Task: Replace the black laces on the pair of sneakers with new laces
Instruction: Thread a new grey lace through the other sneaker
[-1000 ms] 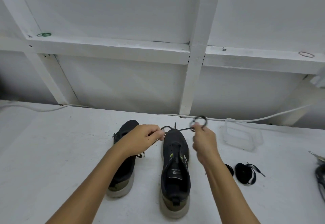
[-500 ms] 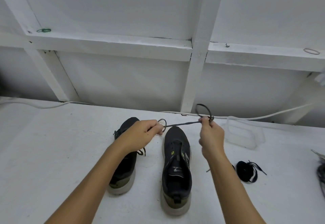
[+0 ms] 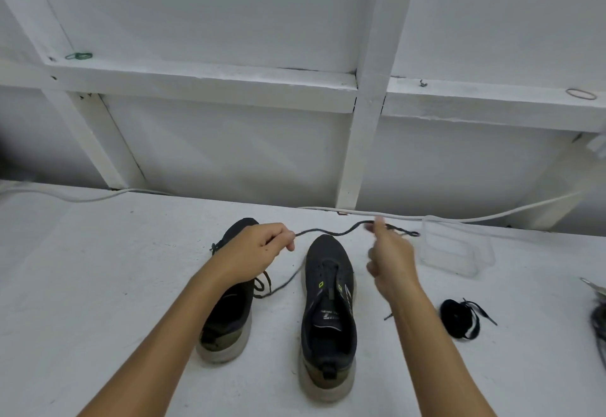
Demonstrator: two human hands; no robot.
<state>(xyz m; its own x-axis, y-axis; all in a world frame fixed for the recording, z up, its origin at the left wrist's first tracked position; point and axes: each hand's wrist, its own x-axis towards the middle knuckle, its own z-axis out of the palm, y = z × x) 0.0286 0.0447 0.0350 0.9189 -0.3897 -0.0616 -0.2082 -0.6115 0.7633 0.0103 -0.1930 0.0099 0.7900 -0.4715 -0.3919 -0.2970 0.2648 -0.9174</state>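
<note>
While left hand (image 3: 259,248) pinches lace (image 3: 328,231) above right shoe (image 3: 328,311), right hand (image 3: 390,252) is blurred, grip unclear

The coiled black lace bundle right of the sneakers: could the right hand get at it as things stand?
Probably yes. The coiled lace bundle lies bare on the table just right of the right forearm, nothing over it. But the right hand is up by the old lace; whether it grips it is blurred.
</note>
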